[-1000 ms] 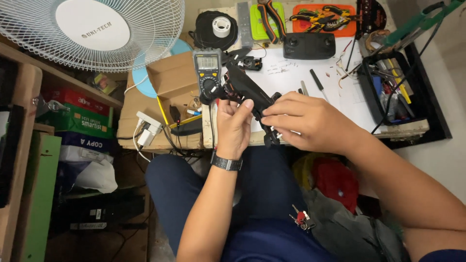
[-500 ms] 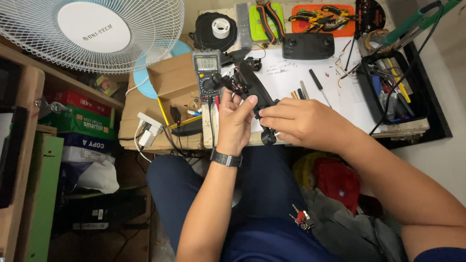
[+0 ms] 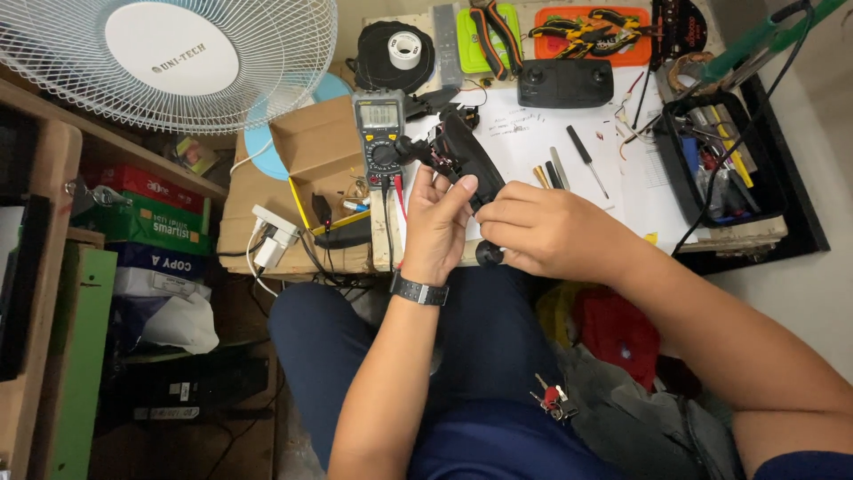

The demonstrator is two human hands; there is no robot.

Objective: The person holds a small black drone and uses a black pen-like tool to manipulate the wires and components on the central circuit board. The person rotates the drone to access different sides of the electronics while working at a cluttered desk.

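Observation:
Both hands hold a small black drone point(image 3: 459, 153) over the near edge of the workbench. My left hand point(image 3: 436, 224), with a dark watch on its wrist, grips the drone body from the left, thumb up on its side. My right hand point(image 3: 549, 233) closes around the lower right part of the drone, where a black round motor point(image 3: 490, 255) pokes out below the fingers. Thin coloured wires show at the drone's upper left arm. A grey-and-yellow multimeter point(image 3: 378, 135) lies just left of the drone.
A white fan point(image 3: 169, 55) stands at the upper left beside an open cardboard box point(image 3: 318, 156). A black controller point(image 3: 565, 83), pliers on green and orange mats point(image 3: 589, 29), screwdrivers point(image 3: 586, 160), tape roll point(image 3: 406, 50) and a black tool tray point(image 3: 711, 151) fill the bench. Keys point(image 3: 550, 397) hang at my lap.
Both hands have turned the drone slightly and brought it a little closer to the bench; my right hand has shifted down its lower end.

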